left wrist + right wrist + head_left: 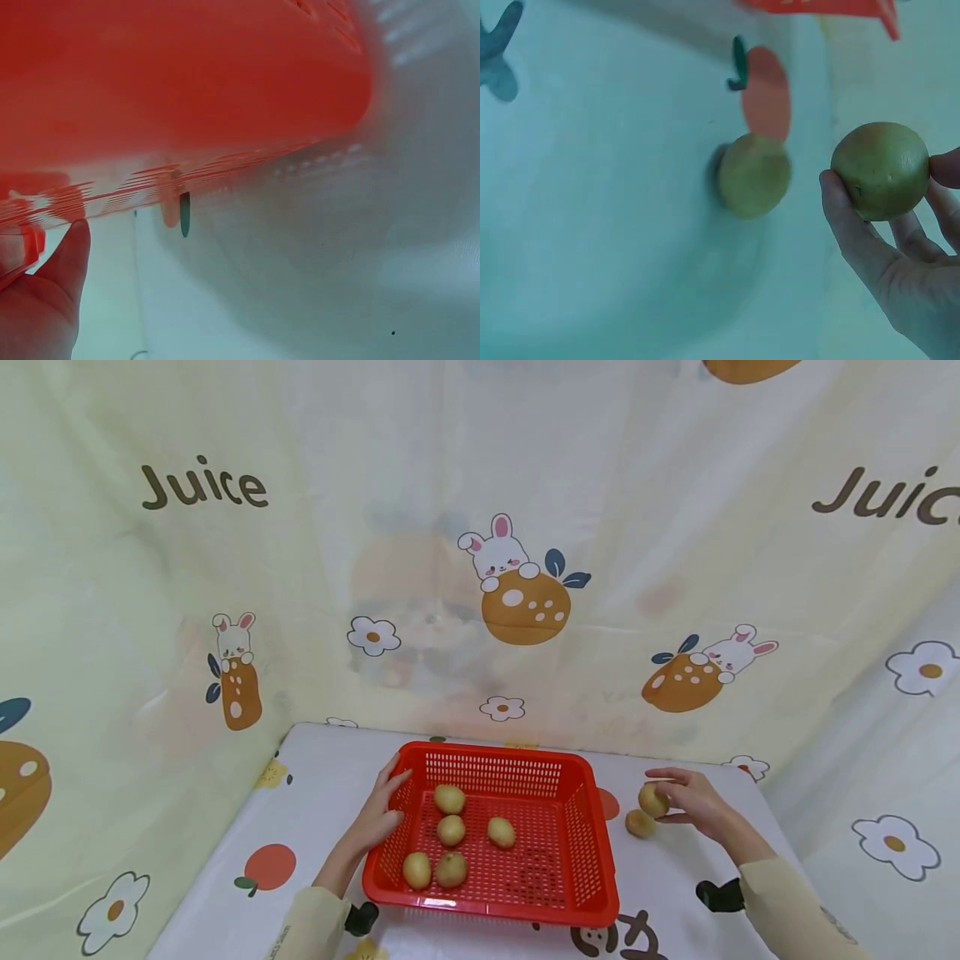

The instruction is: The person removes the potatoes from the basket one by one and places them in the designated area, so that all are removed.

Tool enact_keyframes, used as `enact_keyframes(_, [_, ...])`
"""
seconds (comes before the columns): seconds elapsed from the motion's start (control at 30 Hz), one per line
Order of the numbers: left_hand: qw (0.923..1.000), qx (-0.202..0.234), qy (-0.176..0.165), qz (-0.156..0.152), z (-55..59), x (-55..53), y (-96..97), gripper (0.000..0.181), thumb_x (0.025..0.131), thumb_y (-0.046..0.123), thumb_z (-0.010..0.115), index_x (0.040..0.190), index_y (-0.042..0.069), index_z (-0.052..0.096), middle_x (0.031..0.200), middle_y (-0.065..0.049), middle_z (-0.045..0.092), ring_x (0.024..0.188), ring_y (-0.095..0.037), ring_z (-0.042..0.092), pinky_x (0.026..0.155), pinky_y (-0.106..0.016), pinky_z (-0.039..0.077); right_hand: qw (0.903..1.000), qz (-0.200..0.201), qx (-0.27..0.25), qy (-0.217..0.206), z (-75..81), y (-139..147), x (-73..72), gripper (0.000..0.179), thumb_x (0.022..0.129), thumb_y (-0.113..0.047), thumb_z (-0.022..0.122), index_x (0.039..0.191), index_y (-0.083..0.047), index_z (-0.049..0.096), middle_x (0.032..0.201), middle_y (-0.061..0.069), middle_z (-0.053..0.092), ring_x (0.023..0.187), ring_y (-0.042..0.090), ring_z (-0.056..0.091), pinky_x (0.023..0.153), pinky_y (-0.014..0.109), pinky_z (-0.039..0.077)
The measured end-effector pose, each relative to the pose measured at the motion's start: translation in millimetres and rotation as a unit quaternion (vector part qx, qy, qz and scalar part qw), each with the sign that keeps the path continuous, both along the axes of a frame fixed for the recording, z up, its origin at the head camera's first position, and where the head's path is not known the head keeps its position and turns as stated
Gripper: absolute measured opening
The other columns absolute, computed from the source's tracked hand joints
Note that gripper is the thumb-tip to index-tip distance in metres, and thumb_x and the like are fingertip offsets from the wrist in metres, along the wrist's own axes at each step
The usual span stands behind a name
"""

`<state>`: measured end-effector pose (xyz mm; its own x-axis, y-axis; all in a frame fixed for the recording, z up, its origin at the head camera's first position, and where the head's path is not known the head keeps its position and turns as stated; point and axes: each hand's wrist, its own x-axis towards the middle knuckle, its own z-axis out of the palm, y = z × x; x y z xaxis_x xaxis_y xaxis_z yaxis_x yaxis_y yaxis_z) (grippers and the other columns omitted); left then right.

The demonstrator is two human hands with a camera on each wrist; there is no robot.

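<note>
A red plastic basket (491, 897) with perforated sides stands on the table, several potatoes (501, 832) lying in its left half and middle. At its left side my left hand (377, 814) grips the rim. In the left wrist view, a finger (69, 259) presses against the outside of the basket wall (187, 82). To the right of the basket, my right hand (693, 797) pinches a potato (883, 171) between thumb and fingers, raised off the table. Just below it, another potato (754, 176) lies on the tablecloth, apart from the basket.
The table is covered with a white cloth (292, 802) printed with fruit and flowers. Patterned curtains (420, 460) hang behind the table and along both sides, close to its edges.
</note>
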<state>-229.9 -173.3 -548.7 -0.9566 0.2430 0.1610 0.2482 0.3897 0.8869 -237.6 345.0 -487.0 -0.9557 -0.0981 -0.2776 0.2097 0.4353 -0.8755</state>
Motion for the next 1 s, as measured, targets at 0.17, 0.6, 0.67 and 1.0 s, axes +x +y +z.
enact_keyframes(0.17, [1.0,0.006,0.008,0.0,10.1,5.9,2.7,0.069,0.073,-0.016,0.048,0.141,-0.014,0.041,0.162,-0.021,0.008,0.147,-0.045,0.009,0.111,-0.066,0.02,0.9993,-0.031,0.0,-0.02,-12.8,11,1.8,0.049,0.099,-0.015,0.047,0.14,0.012,0.039,0.131,0.036,0.046,0.102,0.034,0.061,0.079,0.048,0.058])
enact_keyframes(0.6, [0.9998,0.02,0.005,-0.004,33.7,18.2,7.4,0.066,0.073,-0.019,0.047,0.139,-0.02,0.039,0.159,-0.029,0.009,0.144,-0.05,0.011,0.109,-0.067,0.023,0.9963,-0.077,-0.013,-0.034,-42.5,23,5.1,0.053,0.101,-0.017,0.047,0.143,0.013,0.033,0.135,0.04,0.038,0.105,0.038,0.057,0.079,0.047,0.058])
enact_keyframes(0.67, [0.9998,0.02,0.006,-0.003,31.0,16.3,6.4,0.066,0.073,-0.018,0.047,0.139,-0.019,0.039,0.16,-0.028,0.009,0.145,-0.049,0.01,0.11,-0.066,0.023,0.9963,-0.08,-0.008,-0.031,-44.2,24,5.7,0.053,0.101,-0.016,0.047,0.143,0.013,0.033,0.135,0.041,0.038,0.107,0.041,0.055,0.079,0.047,0.058])
enact_keyframes(1.0, [1.0,0.001,0.008,-0.001,-0.3,-0.3,-0.2,0.07,0.074,-0.015,0.049,0.143,-0.011,0.04,0.163,-0.018,0.008,0.147,-0.044,0.011,0.11,-0.064,0.024,0.993,-0.107,-0.008,-0.049,-57.8,26,13.2,0.054,0.098,-0.013,0.049,0.141,0.016,0.033,0.137,0.041,0.037,0.116,0.049,0.046,0.084,0.054,0.055])
